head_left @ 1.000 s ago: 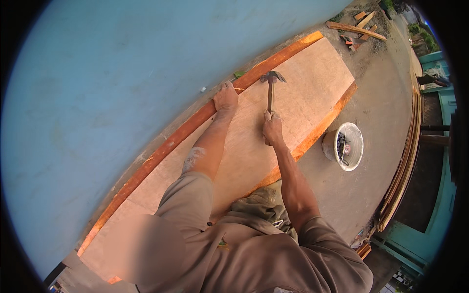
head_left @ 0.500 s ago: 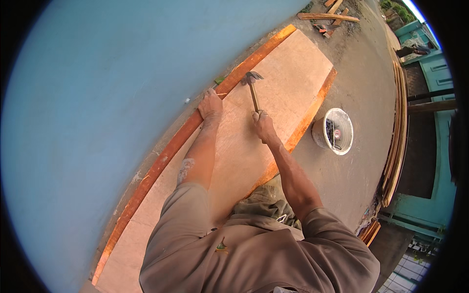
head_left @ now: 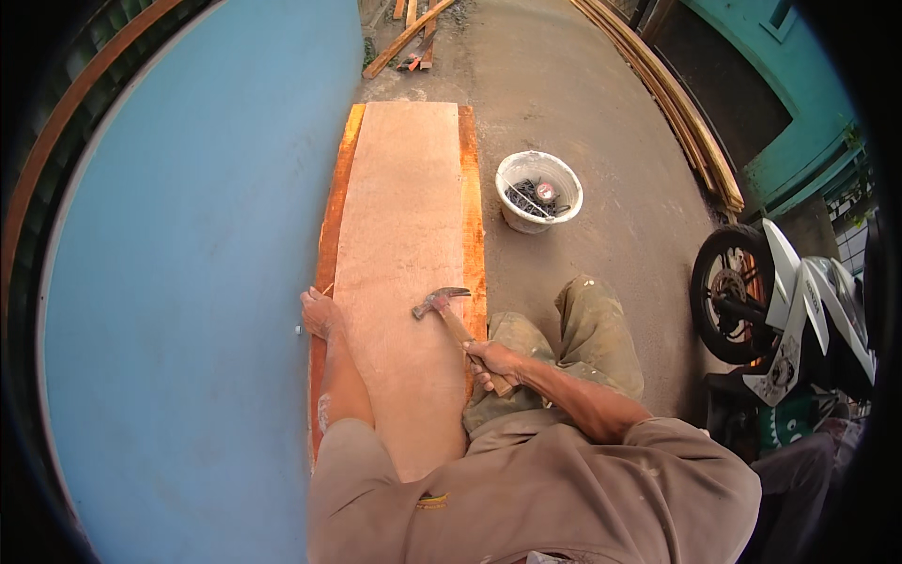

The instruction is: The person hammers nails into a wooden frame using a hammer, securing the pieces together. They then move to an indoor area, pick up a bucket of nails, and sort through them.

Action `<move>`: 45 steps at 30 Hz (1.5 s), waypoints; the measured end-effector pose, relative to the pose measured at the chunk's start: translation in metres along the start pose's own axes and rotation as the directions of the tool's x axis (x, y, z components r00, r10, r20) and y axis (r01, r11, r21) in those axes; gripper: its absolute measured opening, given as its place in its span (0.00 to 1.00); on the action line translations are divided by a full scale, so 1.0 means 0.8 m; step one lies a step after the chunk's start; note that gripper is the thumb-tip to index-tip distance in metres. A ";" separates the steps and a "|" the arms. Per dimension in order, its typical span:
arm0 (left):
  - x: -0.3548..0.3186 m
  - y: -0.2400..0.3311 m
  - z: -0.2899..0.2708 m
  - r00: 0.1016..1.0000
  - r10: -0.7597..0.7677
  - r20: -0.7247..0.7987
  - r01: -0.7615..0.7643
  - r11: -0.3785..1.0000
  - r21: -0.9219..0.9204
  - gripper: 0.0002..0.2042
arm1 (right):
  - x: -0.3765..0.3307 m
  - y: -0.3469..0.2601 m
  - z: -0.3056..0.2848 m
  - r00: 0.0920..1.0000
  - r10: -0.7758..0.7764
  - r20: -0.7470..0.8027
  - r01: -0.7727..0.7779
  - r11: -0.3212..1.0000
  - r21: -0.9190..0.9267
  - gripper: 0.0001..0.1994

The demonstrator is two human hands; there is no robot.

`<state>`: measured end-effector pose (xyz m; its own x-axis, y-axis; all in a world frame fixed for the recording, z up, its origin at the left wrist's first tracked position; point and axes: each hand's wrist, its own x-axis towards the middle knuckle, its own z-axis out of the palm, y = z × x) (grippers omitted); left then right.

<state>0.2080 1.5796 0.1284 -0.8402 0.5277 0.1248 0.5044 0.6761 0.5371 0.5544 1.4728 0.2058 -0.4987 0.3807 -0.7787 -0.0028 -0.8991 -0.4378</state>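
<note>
Right hand (head_left: 493, 362) clamped on the wooden handle of a claw hammer (head_left: 449, 310), head raised just above the plywood panel (head_left: 404, 235). Left hand (head_left: 319, 313) pinches at the panel's left orange edge, beside the blue sheet (head_left: 188, 282); contents too small to tell. White bucket (head_left: 538, 191) on the concrete holds dark metal bits.

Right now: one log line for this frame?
left hand: on board's left edge | right hand: gripping hammer, raised | bucket: right of board
</note>
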 end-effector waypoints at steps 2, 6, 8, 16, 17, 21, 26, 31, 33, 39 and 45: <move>-0.016 0.005 -0.003 0.999 0.023 -0.027 -0.025 0.996 -0.080 0.15 | -0.019 0.022 -0.019 0.999 0.048 0.012 -0.048 0.998 0.028 0.16; -0.052 0.049 0.030 0.997 0.035 0.075 -0.003 0.922 -0.388 0.15 | -0.039 0.049 -0.040 0.999 0.024 0.024 -0.025 0.999 0.026 0.16; -0.090 0.089 0.062 0.905 0.073 0.420 0.198 0.801 -0.565 0.16 | -0.036 0.058 -0.043 0.998 0.037 0.058 -0.038 0.999 0.006 0.16; -0.214 0.448 0.075 0.370 0.518 0.771 0.566 0.533 -0.629 0.34 | -0.043 0.066 -0.058 1.000 -0.016 -0.013 0.016 1.000 -0.020 0.15; -0.212 0.450 0.087 0.442 0.507 0.740 0.388 0.636 -0.667 0.39 | -0.046 0.065 -0.057 1.000 -0.018 -0.022 0.017 0.999 -0.035 0.15; -0.214 0.417 0.102 0.656 0.581 0.482 -0.169 0.736 -0.656 0.49 | -0.068 0.061 -0.053 0.986 -0.115 -0.118 0.105 0.991 -0.086 0.14; -0.221 0.192 0.049 0.878 0.438 0.194 -0.326 0.843 -0.427 0.39 | -0.125 0.011 -0.095 0.824 -0.426 -0.374 0.341 0.899 -0.274 0.11; -0.290 0.016 -0.024 0.857 0.285 0.429 -0.318 0.948 0.006 0.42 | -0.190 -0.144 -0.136 0.789 -0.503 -0.354 0.281 0.807 -0.519 0.08; -0.308 0.015 -0.026 0.832 0.342 0.437 -0.390 0.920 0.023 0.41 | -0.219 -0.205 -0.139 0.790 -0.508 -0.343 0.170 0.719 -0.674 0.08; -0.314 0.027 -0.024 0.831 0.358 0.425 -0.429 0.900 0.082 0.41 | -0.156 -0.317 -0.141 0.646 -0.763 0.013 -0.032 -0.045 -0.998 0.12; -0.317 0.051 -0.015 0.831 0.306 0.465 -0.414 0.898 0.148 0.41 | 0.043 -0.312 -0.137 0.710 -0.702 0.057 0.053 -0.026 -0.998 0.14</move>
<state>0.4391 1.4674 0.1286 -0.4512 0.8844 -0.1196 0.8302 0.4651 0.3073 0.6329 1.7343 0.2392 -0.4009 0.8894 -0.2196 0.8387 0.2599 -0.4786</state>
